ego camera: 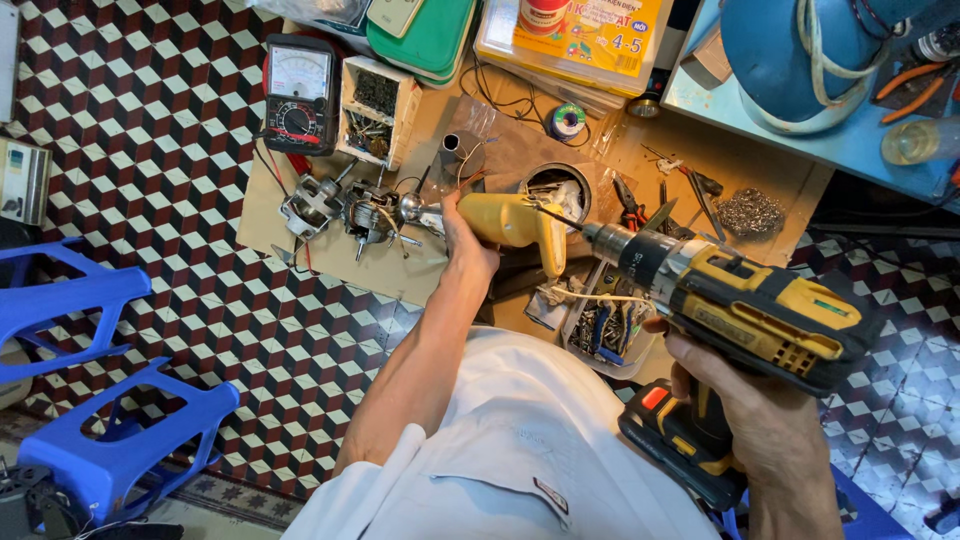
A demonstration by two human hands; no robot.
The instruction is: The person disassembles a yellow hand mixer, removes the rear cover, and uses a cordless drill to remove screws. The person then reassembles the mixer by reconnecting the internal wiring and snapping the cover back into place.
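The yellow handle housing (515, 225) sits above the middle of the cardboard work mat (420, 280), held level with a metal shaft end (412, 208) sticking out to its left. My left hand (462, 240) is wrapped shut around the housing's left end. My right hand (745, 400) is clamped on the grip of the yellow and black cordless drill (745, 310), near right, and the drill's thin bit (560, 218) meets the housing's right side. Just left of the shaft lie a small motor (372, 215) and a metal bracket part (310, 205). Farther off stand a black analogue multimeter (298, 95) and a white box of screws (375, 110). A blue plastic stool (90, 400) stands on the patterned tile floor (150, 150), near left.
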